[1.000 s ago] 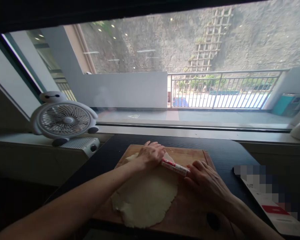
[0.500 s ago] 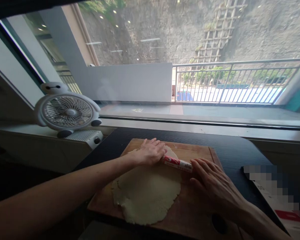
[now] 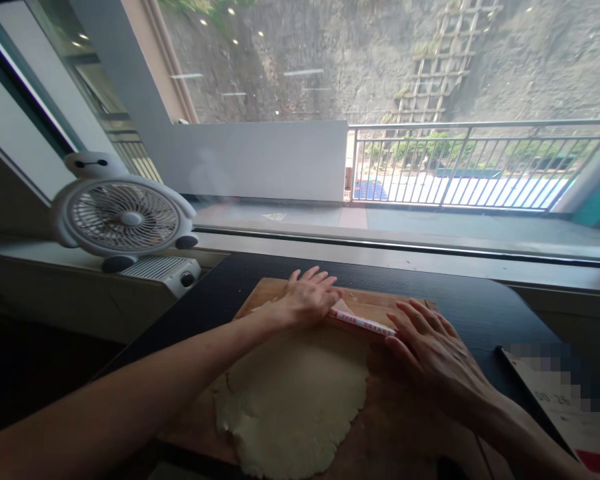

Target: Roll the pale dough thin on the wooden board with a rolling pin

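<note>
A sheet of pale dough (image 3: 300, 400) with ragged edges lies flat on a wooden board (image 3: 380, 303). Across its far part runs a thin rolling pin (image 3: 363, 322) with red and white printing. My left hand (image 3: 310, 297) lies over the pin's left end, fingers stretched forward and spread. At the other end, my right hand (image 3: 430, 343) rests its palm side against the pin with the fingers extended. Both palms cover the ends, so the pin's full length is hidden.
The board rests on a black table (image 3: 485, 300). A white fan (image 3: 130, 217) stands at the left on a grey-white box (image 3: 173, 273). A partly blurred flat object (image 3: 540, 393) is at the right. Behind the table runs a window sill (image 3: 380, 257).
The pin has turned, showing a different stretch of printing. Both hands have shifted slightly with it, fingers reaching a little farther forward. The camera view has also moved slightly.
</note>
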A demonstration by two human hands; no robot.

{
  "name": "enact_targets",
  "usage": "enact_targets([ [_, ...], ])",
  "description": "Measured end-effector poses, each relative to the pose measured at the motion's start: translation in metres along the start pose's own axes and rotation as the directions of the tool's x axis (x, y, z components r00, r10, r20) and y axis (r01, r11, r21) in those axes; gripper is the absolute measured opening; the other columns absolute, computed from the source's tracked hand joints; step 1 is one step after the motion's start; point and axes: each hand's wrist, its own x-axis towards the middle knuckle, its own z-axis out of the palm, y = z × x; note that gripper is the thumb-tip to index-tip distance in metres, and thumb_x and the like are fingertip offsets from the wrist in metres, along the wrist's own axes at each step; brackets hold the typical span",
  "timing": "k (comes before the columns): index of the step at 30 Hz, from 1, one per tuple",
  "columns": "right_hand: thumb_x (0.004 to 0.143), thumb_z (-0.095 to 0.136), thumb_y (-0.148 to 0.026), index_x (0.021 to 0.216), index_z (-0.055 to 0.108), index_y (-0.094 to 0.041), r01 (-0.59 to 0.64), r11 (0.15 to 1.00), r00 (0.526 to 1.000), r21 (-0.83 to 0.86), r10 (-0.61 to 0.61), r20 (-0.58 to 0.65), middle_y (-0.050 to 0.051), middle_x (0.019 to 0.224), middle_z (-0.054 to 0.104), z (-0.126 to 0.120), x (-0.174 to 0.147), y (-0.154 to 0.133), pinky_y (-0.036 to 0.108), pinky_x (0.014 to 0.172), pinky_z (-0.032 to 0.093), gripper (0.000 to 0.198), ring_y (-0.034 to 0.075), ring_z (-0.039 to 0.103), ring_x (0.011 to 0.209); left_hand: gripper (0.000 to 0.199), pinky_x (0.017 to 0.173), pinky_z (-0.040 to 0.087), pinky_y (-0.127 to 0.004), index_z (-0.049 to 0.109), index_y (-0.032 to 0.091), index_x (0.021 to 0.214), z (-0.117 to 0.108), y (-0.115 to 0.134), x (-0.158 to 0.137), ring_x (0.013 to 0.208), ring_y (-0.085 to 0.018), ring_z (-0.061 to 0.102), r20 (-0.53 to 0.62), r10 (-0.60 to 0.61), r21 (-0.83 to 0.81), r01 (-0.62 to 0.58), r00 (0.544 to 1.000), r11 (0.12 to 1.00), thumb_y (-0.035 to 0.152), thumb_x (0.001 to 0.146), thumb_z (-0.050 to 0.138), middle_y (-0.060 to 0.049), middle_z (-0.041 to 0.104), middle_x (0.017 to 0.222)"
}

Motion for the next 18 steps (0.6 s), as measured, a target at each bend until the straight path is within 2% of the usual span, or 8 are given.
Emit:
enact_targets([
  [2, 0.094, 0.033, -0.047, 0.128, 0.052, -0.022, 0.016, 1.000, 1.000, -0.015, -0.016, 0.000, 0.009, 0.140, 0.044, 0.002, -0.002, -0.001, 0.050, 0.108, 0.024, 0.046, 0.028, 0.028, 0.135, 0.059, 0.112, 0.011, -0.049, 0.037, 0.032, 0.139, 0.001, -0.003, -0.027, 0.140, -0.024, 0.019, -0.011, 0.123, 0.008, -0.123, 0.992, 0.992, 0.060, 0.090, 0.021, -0.002, 0.035, 0.148],
  [4, 0.094, 0.031, -0.047, 0.128, 0.052, -0.023, -0.006, 1.000, 1.000, -0.029, 0.006, 0.006, 0.008, 0.140, 0.045, 0.005, 0.005, 0.003, 0.050, 0.109, 0.022, 0.047, 0.028, 0.027, 0.135, 0.060, 0.112, 0.010, -0.049, 0.037, 0.031, 0.139, 0.000, -0.006, -0.030, 0.140, -0.024, 0.020, -0.004, 0.139, 0.015, -0.139, 0.990, 0.990, 0.061, 0.090, 0.021, -0.002, 0.036, 0.148],
  [7, 0.094, 0.024, -0.052, 0.127, 0.054, -0.025, -0.104, 0.994, 0.991, -0.027, 0.106, 0.076, 0.008, 0.140, 0.044, 0.009, 0.030, 0.012, 0.050, 0.106, 0.026, 0.052, 0.030, 0.027, 0.136, 0.060, 0.110, 0.014, -0.053, 0.043, 0.027, 0.135, -0.002, -0.009, 0.012, 0.139, -0.026, 0.020, 0.026, 0.018, 0.044, -0.019, 0.999, 0.999, 0.058, 0.091, 0.017, -0.004, 0.038, 0.147],
  [10, 0.094, 0.016, -0.056, 0.129, 0.052, -0.027, -0.248, 0.969, 0.947, 0.007, 0.241, 0.212, 0.009, 0.142, 0.042, 0.007, 0.054, 0.018, 0.051, 0.103, 0.030, 0.058, 0.031, 0.029, 0.135, 0.059, 0.108, 0.018, -0.055, 0.045, 0.024, 0.133, -0.006, -0.008, 0.062, 0.138, -0.028, 0.022, 0.051, -0.093, 0.070, 0.090, 0.994, 0.994, 0.056, 0.091, 0.018, -0.005, 0.039, 0.146],
  [12, 0.094, 0.013, -0.056, 0.130, 0.051, -0.027, -0.289, 0.957, 0.925, 0.025, 0.272, 0.267, 0.010, 0.143, 0.040, 0.003, 0.057, 0.017, 0.051, 0.102, 0.031, 0.060, 0.031, 0.029, 0.135, 0.056, 0.109, 0.017, -0.055, 0.045, 0.025, 0.133, -0.007, -0.006, 0.072, 0.138, -0.027, 0.022, 0.044, -0.100, 0.071, 0.097, 0.994, 0.993, 0.052, 0.092, 0.018, -0.004, 0.040, 0.145],
  [14, 0.094, 0.016, -0.056, 0.129, 0.051, -0.027, -0.245, 0.969, 0.940, 0.025, 0.231, 0.250, 0.009, 0.143, 0.041, -0.001, 0.049, 0.011, 0.050, 0.103, 0.030, 0.058, 0.030, 0.029, 0.135, 0.053, 0.110, 0.016, -0.053, 0.044, 0.028, 0.133, -0.007, -0.007, 0.056, 0.139, -0.024, 0.020, 0.052, -0.051, 0.057, 0.048, 0.997, 0.997, 0.049, 0.094, 0.015, -0.001, 0.039, 0.146],
  [18, 0.095, 0.022, -0.052, 0.125, 0.054, -0.028, -0.037, 0.999, 0.993, 0.007, 0.036, 0.117, 0.004, 0.138, 0.048, -0.006, 0.019, -0.003, 0.047, 0.107, 0.024, 0.050, 0.027, 0.031, 0.134, 0.055, 0.109, 0.016, -0.052, 0.038, 0.032, 0.137, -0.001, -0.010, -0.010, 0.138, -0.023, 0.023, 0.092, 0.102, 0.027, -0.105, 0.991, 0.994, 0.052, 0.094, 0.010, 0.000, 0.038, 0.147],
])
